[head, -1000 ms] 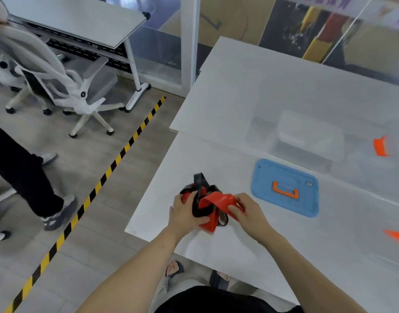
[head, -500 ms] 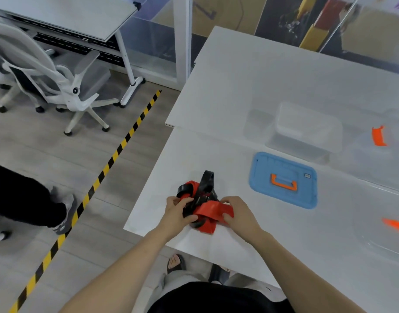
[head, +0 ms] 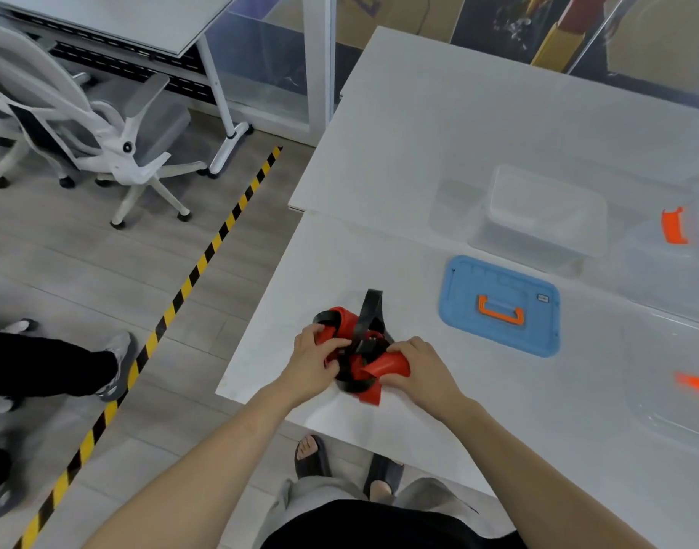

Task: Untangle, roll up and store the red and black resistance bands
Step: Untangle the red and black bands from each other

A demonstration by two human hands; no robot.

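Both hands, left hand (head: 313, 366) and right hand (head: 421, 370), clutch the tangled red and black bands (head: 359, 350).

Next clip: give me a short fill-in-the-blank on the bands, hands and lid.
1. Both hands, left hand and right hand, hold the tangled red and ____ bands.
2. The lid lying flat on the table is ____ with an orange handle.
3. The lid lies to the ____ of the bands.

Missing: black; blue; right
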